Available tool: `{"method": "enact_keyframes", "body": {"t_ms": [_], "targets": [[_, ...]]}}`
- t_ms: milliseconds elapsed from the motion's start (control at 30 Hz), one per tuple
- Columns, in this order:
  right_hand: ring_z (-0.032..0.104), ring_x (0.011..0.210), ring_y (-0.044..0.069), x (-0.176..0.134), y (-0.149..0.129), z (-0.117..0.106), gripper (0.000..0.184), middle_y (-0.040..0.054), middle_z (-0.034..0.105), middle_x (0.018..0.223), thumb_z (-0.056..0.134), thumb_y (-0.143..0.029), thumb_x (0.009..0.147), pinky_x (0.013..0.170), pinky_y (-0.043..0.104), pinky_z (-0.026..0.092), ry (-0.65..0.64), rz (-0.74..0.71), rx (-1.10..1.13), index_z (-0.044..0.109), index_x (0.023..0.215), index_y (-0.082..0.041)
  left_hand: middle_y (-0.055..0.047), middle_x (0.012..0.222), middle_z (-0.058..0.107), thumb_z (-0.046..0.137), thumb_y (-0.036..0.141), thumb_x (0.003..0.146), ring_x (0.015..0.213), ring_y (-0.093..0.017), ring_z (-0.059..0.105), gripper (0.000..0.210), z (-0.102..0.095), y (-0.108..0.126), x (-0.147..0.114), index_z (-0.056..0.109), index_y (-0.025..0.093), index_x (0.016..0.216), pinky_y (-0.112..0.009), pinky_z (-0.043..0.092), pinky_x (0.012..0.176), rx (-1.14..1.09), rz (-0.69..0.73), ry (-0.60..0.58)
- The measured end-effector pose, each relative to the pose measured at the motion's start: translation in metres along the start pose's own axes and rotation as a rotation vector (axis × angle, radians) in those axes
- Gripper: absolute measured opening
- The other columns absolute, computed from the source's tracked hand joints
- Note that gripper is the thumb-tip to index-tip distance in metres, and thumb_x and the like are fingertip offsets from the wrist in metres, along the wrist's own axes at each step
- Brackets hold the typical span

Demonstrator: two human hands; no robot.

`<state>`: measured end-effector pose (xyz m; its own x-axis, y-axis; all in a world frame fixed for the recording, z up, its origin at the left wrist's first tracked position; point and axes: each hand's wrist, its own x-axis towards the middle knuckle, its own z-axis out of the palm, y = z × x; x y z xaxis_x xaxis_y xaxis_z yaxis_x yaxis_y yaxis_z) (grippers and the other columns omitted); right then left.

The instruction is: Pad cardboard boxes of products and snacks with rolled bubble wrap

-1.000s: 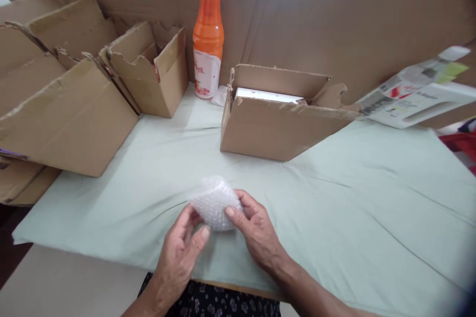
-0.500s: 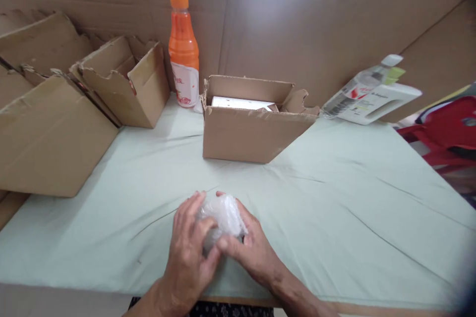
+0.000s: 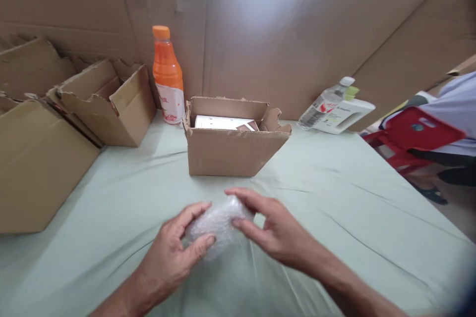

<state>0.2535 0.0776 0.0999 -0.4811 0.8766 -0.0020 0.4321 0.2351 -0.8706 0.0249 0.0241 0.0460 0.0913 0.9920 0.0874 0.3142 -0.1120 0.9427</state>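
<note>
A bundle of clear bubble wrap (image 3: 222,225) is held between my two hands, low over the green cloth. What it encloses, if anything, cannot be made out. My left hand (image 3: 177,245) grips its left end, thumb in front and fingers behind. At the right end, my right hand (image 3: 269,220) pinches it with thumb and fingertips. Just beyond stands an open cardboard box (image 3: 223,153), with a white item (image 3: 215,122) showing inside it.
More cardboard boxes (image 3: 40,163) stand at the left. An orange bottle (image 3: 169,79) is at the back. A clear bottle (image 3: 325,104) leans by a white jug (image 3: 349,116). Cardboard walls (image 3: 297,34) rise behind. A person (image 3: 459,114) sits on a red chair (image 3: 424,131) at the right.
The camera view has shifted right and up. My hands have spread further apart on the bubble wrap, which now lies more stretched between them. The seated person has come into view.
</note>
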Motion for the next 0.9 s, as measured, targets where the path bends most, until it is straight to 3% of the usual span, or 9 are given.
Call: {"method": "enact_keyframes", "body": {"t_ms": [100,167,267,367,467,567,667,767,900], "targets": [[0.068,0.090,0.018,0.025,-0.032,-0.054,0.035,0.0032,0.074,0.107,0.068,-0.028,0.086,0.071,0.029,0.053,0.229,-0.167,0.033,0.067,0.121,-0.028,-0.010,0.132,0.068,0.067,0.033,0.090,0.121,-0.026,0.064,0.055,-0.019,0.028,0.046,0.052,0.026,0.142,-0.039,0.054,0.102,0.271,0.455,0.221],[0.068,0.091,0.017,0.049,-0.043,-0.089,0.036,0.0043,0.073,0.110,0.066,-0.027,0.086,0.075,0.030,0.053,0.415,-0.243,0.073,0.065,0.121,-0.025,-0.012,0.137,0.063,0.066,0.025,0.090,0.132,-0.028,0.056,0.054,-0.026,0.040,0.084,0.051,0.022,0.142,-0.046,0.045,0.112,0.471,0.697,0.360],[0.068,0.084,0.017,0.085,-0.035,-0.130,0.037,0.0096,0.072,0.110,0.063,-0.028,0.086,0.072,0.032,0.052,0.490,-0.117,-0.083,0.064,0.120,-0.017,-0.013,0.121,0.070,0.058,0.016,0.092,0.120,-0.028,0.061,0.041,-0.026,0.042,0.131,0.057,0.014,0.133,-0.050,0.045,0.109,0.706,0.799,0.379],[0.067,0.083,0.023,0.106,-0.019,-0.152,0.033,0.0108,0.073,0.095,0.068,-0.026,0.080,0.071,0.035,0.050,0.457,0.133,-0.639,0.070,0.110,-0.012,-0.008,0.094,0.073,0.052,0.013,0.093,0.091,-0.023,0.066,0.026,-0.018,0.033,0.148,0.066,0.013,0.115,-0.048,0.047,0.101,0.856,0.810,0.388],[0.067,0.088,0.029,0.115,-0.025,-0.154,0.033,0.0085,0.071,0.084,0.068,-0.025,0.078,0.075,0.039,0.047,0.366,0.207,-1.159,0.073,0.110,-0.016,-0.005,0.088,0.072,0.053,0.013,0.093,0.081,-0.020,0.062,0.022,-0.013,0.027,0.146,0.067,0.015,0.110,-0.044,0.046,0.100,0.877,0.854,0.427],[0.066,0.088,0.028,0.128,-0.045,-0.142,0.025,0.0072,0.069,0.079,0.069,-0.027,0.079,0.077,0.039,0.046,0.239,0.210,-1.348,0.075,0.102,-0.019,-0.003,0.088,0.071,0.052,0.013,0.093,0.078,-0.018,0.061,0.022,-0.013,0.027,0.142,0.067,0.017,0.110,-0.042,0.045,0.100,0.857,0.857,0.434],[0.066,0.083,0.026,0.145,-0.054,-0.130,0.017,0.0083,0.070,0.079,0.070,-0.026,0.078,0.072,0.035,0.045,0.107,0.249,-1.416,0.075,0.092,-0.017,-0.004,0.088,0.072,0.053,0.012,0.093,0.078,-0.019,0.061,0.022,-0.014,0.028,0.141,0.067,0.017,0.109,-0.044,0.045,0.100,0.851,0.846,0.428],[0.067,0.077,0.024,0.151,-0.049,-0.126,0.018,0.0093,0.072,0.082,0.066,-0.022,0.078,0.065,0.032,0.044,0.027,0.321,-1.333,0.075,0.094,-0.019,-0.003,0.086,0.072,0.054,0.011,0.092,0.076,-0.018,0.061,0.022,-0.013,0.026,0.141,0.067,0.017,0.108,-0.044,0.045,0.101,0.851,0.865,0.430],[0.068,0.083,0.028,0.140,-0.041,-0.128,0.026,0.0112,0.074,0.093,0.062,-0.025,0.081,0.063,0.033,0.041,0.142,0.360,-1.275,0.072,0.105,-0.018,-0.002,0.086,0.071,0.053,0.010,0.092,0.077,-0.018,0.062,0.024,-0.012,0.024,0.139,0.067,0.017,0.111,-0.045,0.045,0.103,0.838,0.855,0.435]]}}
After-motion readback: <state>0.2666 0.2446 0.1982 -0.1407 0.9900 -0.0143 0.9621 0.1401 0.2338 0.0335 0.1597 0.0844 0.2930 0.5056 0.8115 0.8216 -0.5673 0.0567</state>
